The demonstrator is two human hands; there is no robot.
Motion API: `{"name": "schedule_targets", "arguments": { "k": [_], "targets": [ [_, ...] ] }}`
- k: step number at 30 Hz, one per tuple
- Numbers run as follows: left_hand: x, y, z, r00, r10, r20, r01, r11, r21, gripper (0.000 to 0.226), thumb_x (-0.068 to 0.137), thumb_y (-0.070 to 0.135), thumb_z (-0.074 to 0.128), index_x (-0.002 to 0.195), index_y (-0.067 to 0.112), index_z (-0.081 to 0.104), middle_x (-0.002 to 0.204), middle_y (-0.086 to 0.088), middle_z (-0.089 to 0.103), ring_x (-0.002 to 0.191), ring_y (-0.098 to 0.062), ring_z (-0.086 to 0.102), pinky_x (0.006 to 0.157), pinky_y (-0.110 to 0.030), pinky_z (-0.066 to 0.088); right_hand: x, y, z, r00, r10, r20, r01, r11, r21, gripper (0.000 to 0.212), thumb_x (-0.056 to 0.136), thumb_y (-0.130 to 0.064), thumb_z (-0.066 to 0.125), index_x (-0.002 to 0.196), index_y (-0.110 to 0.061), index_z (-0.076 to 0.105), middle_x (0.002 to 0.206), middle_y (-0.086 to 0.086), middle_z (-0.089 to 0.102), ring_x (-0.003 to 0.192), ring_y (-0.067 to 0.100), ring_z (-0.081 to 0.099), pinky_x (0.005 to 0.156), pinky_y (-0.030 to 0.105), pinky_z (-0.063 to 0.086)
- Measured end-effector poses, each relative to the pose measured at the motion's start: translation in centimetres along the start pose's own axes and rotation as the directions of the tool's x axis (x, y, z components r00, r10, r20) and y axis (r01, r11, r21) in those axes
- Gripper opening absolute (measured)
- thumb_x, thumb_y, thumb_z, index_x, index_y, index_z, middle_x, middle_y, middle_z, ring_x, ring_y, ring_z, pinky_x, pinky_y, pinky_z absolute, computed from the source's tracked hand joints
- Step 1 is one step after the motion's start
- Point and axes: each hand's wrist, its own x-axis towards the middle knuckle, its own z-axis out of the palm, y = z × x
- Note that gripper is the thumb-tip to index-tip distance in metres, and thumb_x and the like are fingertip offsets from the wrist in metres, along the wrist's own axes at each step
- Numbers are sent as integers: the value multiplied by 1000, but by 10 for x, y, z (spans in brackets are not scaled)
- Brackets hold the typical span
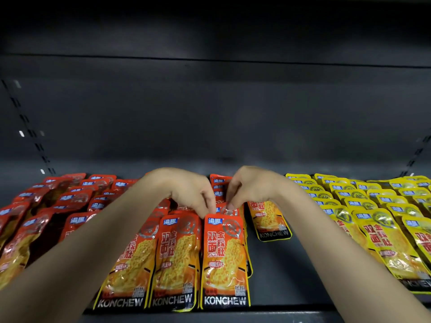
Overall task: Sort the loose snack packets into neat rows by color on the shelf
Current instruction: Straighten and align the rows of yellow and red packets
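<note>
Pinching the top edge of the front orange packet [225, 259] at shelf [275, 271] centre w/ both left hand [186, 190] & right hand [249, 187], 1 slip could probably skew its row toward the yellow packets [373, 206].

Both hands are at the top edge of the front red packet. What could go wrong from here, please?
1. The left hand and right hand pinch only the top edge of the front red packet; pulling may drag the overlapped red packets behind out of line.
2. A lone yellow-edged packet lies beside the red row, apart from the yellow rows; it could get left there.
</note>
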Motion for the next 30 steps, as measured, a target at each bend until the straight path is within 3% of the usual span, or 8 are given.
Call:
{"name": "schedule_targets", "arguments": {
  "k": [5, 10, 14, 19, 26, 30],
  "targets": [
    [4, 6, -4, 998, -18, 63, 15, 999, 52, 13, 84, 17, 70, 95, 24, 72, 73, 25, 65, 78, 0, 63, 90, -25, 53, -6, 3, -2, 1000, -5, -6, 5, 1000, 23, 25, 75, -25, 77, 99, -22, 75, 91, -9, 66, 91, 8, 58, 77, 21, 42],
    [7, 15, -3, 999, 4, 48, -7, 998, 57, 8, 87, 17, 67, 90, 24, 66, 71, 22, 62, 66, 6, 58, 69, -10, 48, -13, 11, -2, 999, -1, -32, 3, 998, 62, 22, 75, -23, 76, 97, -21, 76, 86, -8, 66, 88, 7, 58, 73, 20, 40],
    [4, 18, -2, 1000, -9, -29, 10, 999, 53, 9, 88, 17, 65, 95, 20, 69, 75, 20, 63, 73, 1, 59, 81, -20, 51, -16, 16, -2, 999, 0, -39, 4, 996, 88, 20, 76, -22, 76, 96, -19, 76, 84, -8, 66, 85, 7, 58, 67, 18, 41],
    [-1, 17, 1, 991, -26, -135, 34, 998, 52, 8, 89, 19, 63, 90, 24, 69, 77, 22, 64, 75, 2, 60, 80, -20, 50, -17, 16, -2, 998, -4, -57, 11, 992, 123, 18, 77, -22, 75, 94, -19, 76, 80, -9, 65, 86, 9, 59, 73, 22, 42],
    [-11, 9, 4, 986, -98, -138, 95, 995, -28, 18, 82, 19, 72, 98, 26, 72, 78, 24, 65, 92, -5, 66, 94, -29, 50, -13, 17, -2, 996, 31, -83, -13, 977, 211, 13, 77, -20, 75, 90, -19, 76, 81, -8, 66, 82, 8, 59, 71, 21, 45],
    [-11, 9, 8, 975, -113, -192, 99, 992, -79, 16, 82, 18, 72, 97, 23, 74, 78, 20, 67, 92, -6, 66, 94, -28, 50, -12, 16, -1, 996, 19, -87, -2, 981, 194, 14, 77, -22, 75, 91, -19, 77, 84, -7, 67, 83, 8, 59, 66, 20, 44]
  ]
}}
